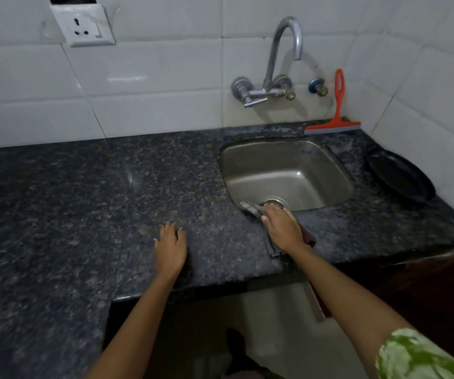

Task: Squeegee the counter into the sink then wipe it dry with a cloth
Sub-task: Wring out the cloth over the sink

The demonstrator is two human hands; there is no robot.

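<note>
- Left hand [170,248]: flat on counter [83,201], fingers straight and spread, holds nothing; sits at 8 o'clock from sink [297,170].
- Right hand [282,227]: lies palm-down on cloth [250,209], fingers nearly straight, pressing rather than gripping.
- Cloth: on counter at sink's 7 o'clock corner, its far end over the rim.
- Squeegee [336,116]: upright against the wall at sink's 1 o'clock, blade on counter, untouched.
- Dark plate [401,176]: at sink's 3 o'clock.

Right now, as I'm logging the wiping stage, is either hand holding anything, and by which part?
Nothing is gripped. The right hand presses flat on the middle of the cloth by the sink; the left hand rests bare on the counter.
</note>
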